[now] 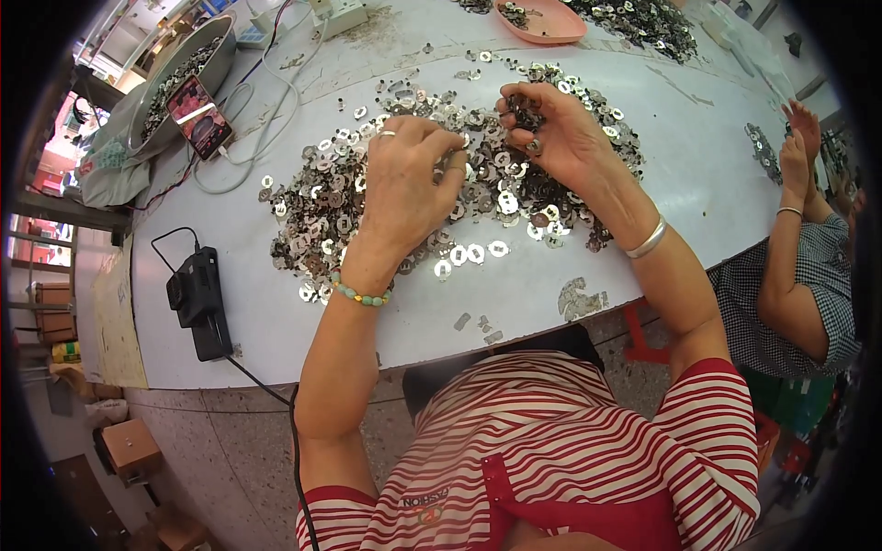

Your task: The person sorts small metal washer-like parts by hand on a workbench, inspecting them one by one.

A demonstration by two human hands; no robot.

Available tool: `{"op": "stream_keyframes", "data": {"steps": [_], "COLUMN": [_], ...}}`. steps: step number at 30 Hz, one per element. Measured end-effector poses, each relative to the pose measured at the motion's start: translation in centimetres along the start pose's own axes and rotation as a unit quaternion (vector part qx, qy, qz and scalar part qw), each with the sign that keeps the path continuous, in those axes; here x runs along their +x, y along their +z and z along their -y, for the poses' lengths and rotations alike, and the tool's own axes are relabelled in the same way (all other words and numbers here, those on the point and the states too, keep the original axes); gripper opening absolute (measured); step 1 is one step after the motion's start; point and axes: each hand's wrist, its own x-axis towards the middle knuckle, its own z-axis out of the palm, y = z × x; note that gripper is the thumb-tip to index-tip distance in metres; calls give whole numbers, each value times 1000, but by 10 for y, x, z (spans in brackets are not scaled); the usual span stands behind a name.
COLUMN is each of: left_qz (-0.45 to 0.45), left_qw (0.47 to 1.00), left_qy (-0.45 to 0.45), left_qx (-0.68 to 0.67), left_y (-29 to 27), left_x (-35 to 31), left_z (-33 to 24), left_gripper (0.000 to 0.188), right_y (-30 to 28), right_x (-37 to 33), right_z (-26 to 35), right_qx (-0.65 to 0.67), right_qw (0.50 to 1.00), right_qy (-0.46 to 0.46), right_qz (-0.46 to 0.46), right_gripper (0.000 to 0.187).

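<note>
A wide pile of small flat metal pieces (317,220), silver and dark, lies loose on the pale table, many of them with cut-out centres. Over its middle is my left hand (412,174), back upward and fingers bent, thumb and fingertips drawn together; whatever they pinch is too small or hidden to name. To its right my right hand (574,138) is turned palm up, its fingers curled around a cluster of small dark metal parts (524,112). More dark pieces lie under and around that hand. Both hands are apart from each other.
A phone (198,118) on a white cable leans by a grey basin (217,61) of metal parts. A black device (198,303) with a cord lies left. A pink tray (560,26) and a dark heap (643,28) are at the back. Another person's hands (797,147) are at right.
</note>
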Motion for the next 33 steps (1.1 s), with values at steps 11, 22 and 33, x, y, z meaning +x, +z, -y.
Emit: {"op": "stream_keyframes", "data": {"steps": [11, 22, 33], "left_qz": [32, 29, 32], "left_qw": [998, 998, 998], "left_qy": [48, 54, 48], "left_qx": [19, 11, 0], "left_y": [2, 3, 4], "left_x": [-5, -4, -3], "left_z": [-2, -1, -2], "left_gripper": [11, 9, 10], "right_y": [8, 2, 0], "right_x": [-5, -8, -6], "right_z": [0, 2, 1], "right_qx": [55, 74, 72], "right_qw": [998, 996, 993], "right_qy": [21, 38, 32], "right_qz": [-21, 22, 87], "right_gripper": [15, 20, 23]}}
